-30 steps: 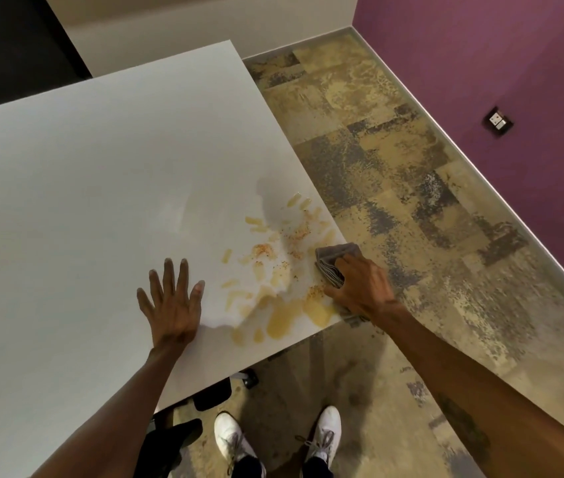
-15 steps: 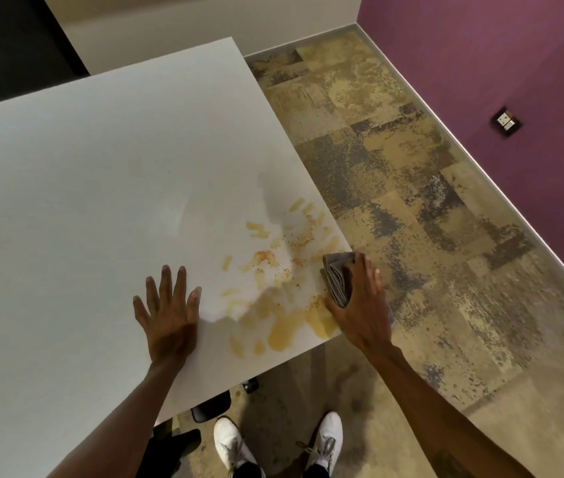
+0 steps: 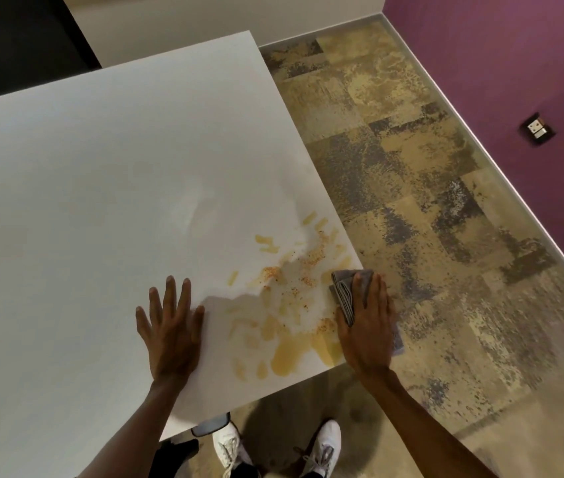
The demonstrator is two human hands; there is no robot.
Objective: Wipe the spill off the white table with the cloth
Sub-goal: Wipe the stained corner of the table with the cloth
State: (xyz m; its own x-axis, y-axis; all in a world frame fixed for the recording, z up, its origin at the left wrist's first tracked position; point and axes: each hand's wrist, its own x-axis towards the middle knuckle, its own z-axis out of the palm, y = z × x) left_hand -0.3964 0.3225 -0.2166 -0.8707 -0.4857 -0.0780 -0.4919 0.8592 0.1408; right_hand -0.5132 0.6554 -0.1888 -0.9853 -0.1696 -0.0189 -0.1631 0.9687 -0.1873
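Observation:
A yellow-orange spill (image 3: 287, 298) with reddish specks covers the near right corner of the white table (image 3: 101, 201). My right hand (image 3: 366, 322) lies flat on a folded grey cloth (image 3: 342, 291), pressing it down at the table's right edge beside the spill. Part of the cloth hangs past the edge under my hand. My left hand (image 3: 170, 322) rests flat on the table with fingers spread, just left of the spill, holding nothing.
Mottled brown carpet floor (image 3: 429, 219) lies to the right of the table. A purple wall (image 3: 532, 81) with a socket (image 3: 537, 129) runs along the far right. My white shoes (image 3: 273, 450) and a dark chair part (image 3: 210, 424) show below the table's near edge.
My right hand has turned and flattened onto the cloth at the table's right edge. The left hand stays planted. The spill looks the same.

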